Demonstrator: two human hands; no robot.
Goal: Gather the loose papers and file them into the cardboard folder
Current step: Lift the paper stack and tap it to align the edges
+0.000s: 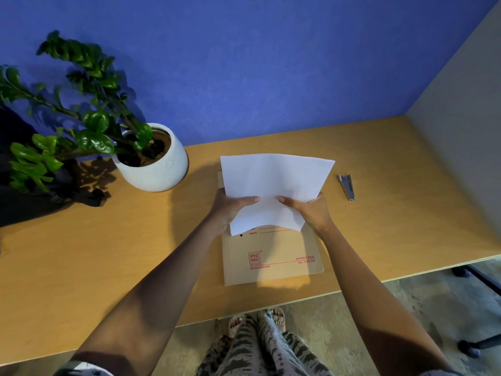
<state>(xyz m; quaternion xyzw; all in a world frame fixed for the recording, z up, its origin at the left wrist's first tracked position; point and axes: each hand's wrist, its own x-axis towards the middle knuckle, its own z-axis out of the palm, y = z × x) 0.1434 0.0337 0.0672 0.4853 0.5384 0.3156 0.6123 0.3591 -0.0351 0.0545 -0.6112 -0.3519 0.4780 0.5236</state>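
At the centre of the frame the papers (273,183) were held above the bench (108,253), their long axis running from the lower centre up toward the blue wall, the far edge tipped up and away. They were plain white and blank on the visible side, bowed slightly, with the near edge curved. The left hand (229,210) gripped their left edge, thumb on top and fingers beneath; the right hand (309,213) gripped the right edge the same way, the two thumbs pointing at each other and just apart.

Under the papers, in the lower centre, the folder (276,259) lay flat and closed on the bench, tan cardboard with red print reading "SPRING FILE" and "FILING SYSTEM", its long axis also pointing away from the person. Its far part was hidden by the papers.

At the right a small metal clip (347,185) lay on the bench. At the upper left a white pot (160,172) held dark soil and a leafy green plant (81,104).
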